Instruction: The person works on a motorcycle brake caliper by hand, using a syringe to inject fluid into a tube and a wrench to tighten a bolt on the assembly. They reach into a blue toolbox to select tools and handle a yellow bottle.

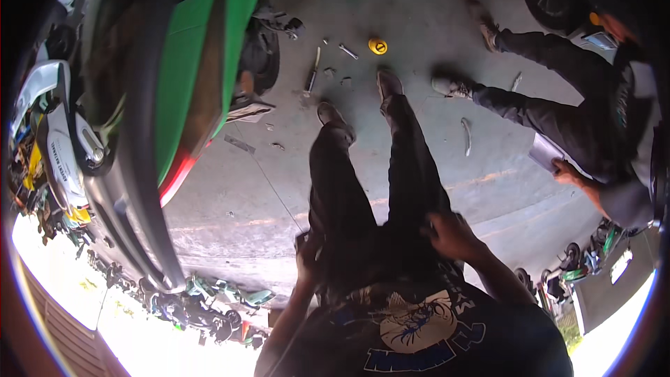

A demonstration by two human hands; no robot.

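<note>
I look down past my dark-clad legs at a grey concrete floor. My left hand is beside my left thigh, closed around a small dark object that I cannot make out; a thin line runs up the floor from near it. My right hand rests at my right thigh with its fingers loosely apart, holding nothing visible. Beyond my shoes lie a yellow round object, a spanner and a long slim tool. A green motorbike body stands close on my left.
At the right, another person's legs stretch across the floor, and their hand holds a grey rectangular object. A wheel is at the top right. Rows of motorbikes show along the lower left and right rims.
</note>
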